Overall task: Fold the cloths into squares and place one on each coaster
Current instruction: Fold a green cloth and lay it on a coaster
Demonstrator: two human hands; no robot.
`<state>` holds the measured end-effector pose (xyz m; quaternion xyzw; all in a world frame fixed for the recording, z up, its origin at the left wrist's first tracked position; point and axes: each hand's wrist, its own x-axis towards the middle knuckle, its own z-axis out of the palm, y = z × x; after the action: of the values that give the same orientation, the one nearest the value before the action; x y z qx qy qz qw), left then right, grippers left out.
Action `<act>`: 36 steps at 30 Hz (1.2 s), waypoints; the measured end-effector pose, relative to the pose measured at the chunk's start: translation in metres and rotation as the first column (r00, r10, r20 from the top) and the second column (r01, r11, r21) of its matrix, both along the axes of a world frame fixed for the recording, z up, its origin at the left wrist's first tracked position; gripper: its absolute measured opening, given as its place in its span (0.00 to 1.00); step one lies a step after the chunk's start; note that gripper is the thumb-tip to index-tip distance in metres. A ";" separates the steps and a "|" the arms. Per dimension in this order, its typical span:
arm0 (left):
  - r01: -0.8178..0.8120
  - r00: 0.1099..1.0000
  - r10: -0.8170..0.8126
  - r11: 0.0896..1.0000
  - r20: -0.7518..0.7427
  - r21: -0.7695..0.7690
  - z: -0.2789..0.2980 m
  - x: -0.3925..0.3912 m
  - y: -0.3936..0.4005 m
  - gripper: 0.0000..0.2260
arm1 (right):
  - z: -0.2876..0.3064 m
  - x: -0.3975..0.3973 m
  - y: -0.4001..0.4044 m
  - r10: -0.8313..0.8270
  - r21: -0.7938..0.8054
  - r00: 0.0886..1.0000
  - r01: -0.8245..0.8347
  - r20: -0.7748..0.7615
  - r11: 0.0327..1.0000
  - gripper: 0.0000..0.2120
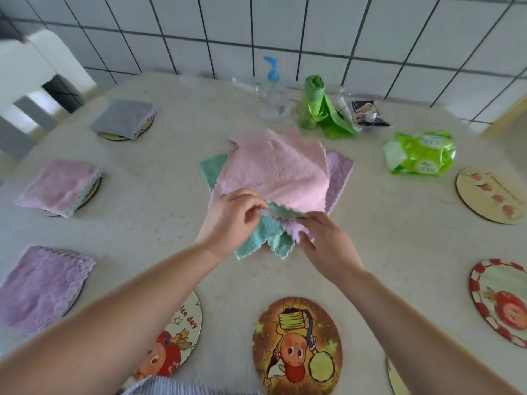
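Three folded cloths already on coasters along worktop point(159, 178) left: grey folded cloth point(122, 116) far left, pink folded cloth point(58, 186) mid left, lilac folded cloth point(42, 286) near left. Coasters under them mostly hidden, only dark rims showing. Loose pile at centre: pink cloth point(281, 169) spread on top, teal cloth point(258, 236) and lilac cloth point(338, 173) poking out beneath. Left hand point(231, 220) and right hand point(325, 243) close together at pile's near edge, both pinching a scalloped cloth edge point(281, 212); which cloth it belongs to unclear. Bare coasters: cartoon coaster point(296, 346) near centre, "nice day" coaster point(182, 332) partly under left forearm, strawberry coaster point(499, 300) right, peach-print coaster point(489, 195) far right. At back: blue-pump bottle point(272, 89), green bag roll point(316, 106), green wipes pack point(419, 152).
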<state>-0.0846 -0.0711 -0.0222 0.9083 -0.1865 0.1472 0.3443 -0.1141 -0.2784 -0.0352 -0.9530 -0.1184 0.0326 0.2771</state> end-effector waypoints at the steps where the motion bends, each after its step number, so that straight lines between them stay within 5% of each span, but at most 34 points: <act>1: -0.007 1.000 0.007 1.000 0.019 0.000 0.006 0.001 0.003 0.08 | 0.004 0.002 -0.004 -0.010 -0.013 1.000 0.010 0.014 1.000 0.15; 6: -0.139 0.988 0.140 0.990 0.058 -0.034 0.036 0.008 0.021 0.10 | 0.036 0.014 -0.017 -0.033 0.024 0.986 0.029 0.164 0.999 0.09; 10: -0.131 0.977 0.135 0.991 0.163 -0.038 0.066 0.014 0.036 0.12 | 0.080 0.029 -0.011 -0.016 0.033 0.962 0.007 0.274 0.999 0.13; 19: -0.196 0.945 0.185 0.980 0.270 0.015 0.132 0.018 0.096 0.17 | 0.160 0.063 0.021 0.124 -0.159 0.909 -0.064 0.398 0.985 0.05; 25: -0.262 0.927 0.245 0.965 0.283 0.022 0.160 0.033 0.157 0.13 | 0.189 0.083 0.050 0.049 -0.107 0.970 -0.024 0.240 0.994 0.07; 36: -0.341 0.909 0.324 0.940 0.262 0.017 0.226 0.056 0.248 0.08 | 0.232 0.088 0.103 -0.193 0.256 0.896 0.093 0.401 0.962 0.04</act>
<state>-0.0285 0.1768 0.2036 0.9104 -0.0764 0.3135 0.2588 -0.0260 -0.1758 0.1970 -0.9049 -0.1076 -0.2088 0.3549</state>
